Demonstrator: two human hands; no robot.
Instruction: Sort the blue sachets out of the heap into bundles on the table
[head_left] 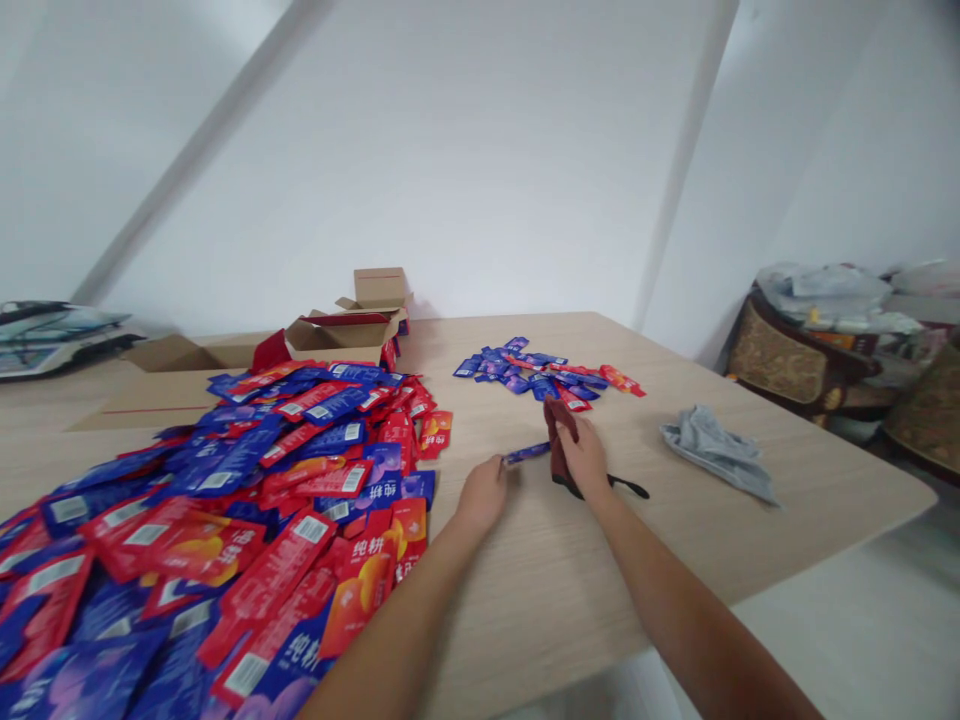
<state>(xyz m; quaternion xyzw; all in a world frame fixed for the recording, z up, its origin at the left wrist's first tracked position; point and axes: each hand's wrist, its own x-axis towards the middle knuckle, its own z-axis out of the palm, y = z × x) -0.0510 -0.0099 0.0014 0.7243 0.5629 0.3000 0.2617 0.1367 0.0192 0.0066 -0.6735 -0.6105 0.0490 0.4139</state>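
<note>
Partly hidden — brown cloth (559, 464) in right grip (587, 462).

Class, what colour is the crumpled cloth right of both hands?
The crumpled cloth is light grey; head view.

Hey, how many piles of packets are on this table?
2. The larger heap of packets is on the left, in front of the open boxes; the smaller pile lies beyond the right hand. Any behind the boxes would be hidden.

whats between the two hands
In the head view, a blue packet extends from the left hand toward the brown item held in the right hand.
</note>
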